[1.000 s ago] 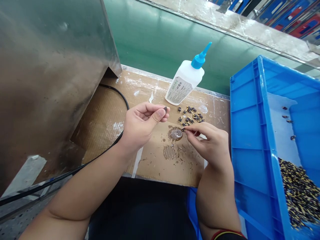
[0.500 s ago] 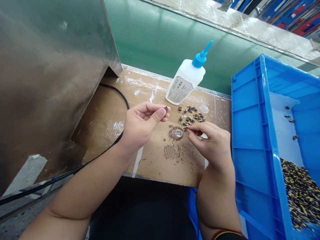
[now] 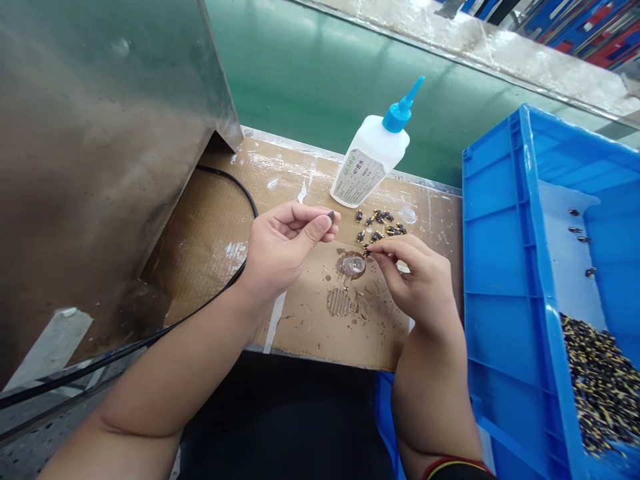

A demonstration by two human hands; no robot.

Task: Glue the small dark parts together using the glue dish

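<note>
My left hand [image 3: 280, 247] pinches a small dark piece [image 3: 331, 217] between thumb and forefinger, above the cardboard. Between the fingertips of my right hand [image 3: 417, 273] is a small black-and-gold part [image 3: 367, 251], just beside a small clear cap [image 3: 353, 265] that sits in a wet stain. Several loose black-and-gold parts [image 3: 377, 236] lie behind the cap. A white glue bottle [image 3: 370, 160] with a blue nozzle stands behind them. The cardboard sheet [image 3: 305, 327] has a ribbed mark and dark spots near its front.
A tall blue bin [image 3: 505, 267] on the right holds a heap of small black-and-yellow parts [image 3: 600, 380]. A metal panel [image 3: 100, 133] rises on the left, with a black cable [image 3: 235, 180] beside it. Behind runs a green surface [image 3: 300, 80].
My right hand has shifted slightly left and back with the small part, nearer the clear cap's back edge. My left hand has hardly moved.
</note>
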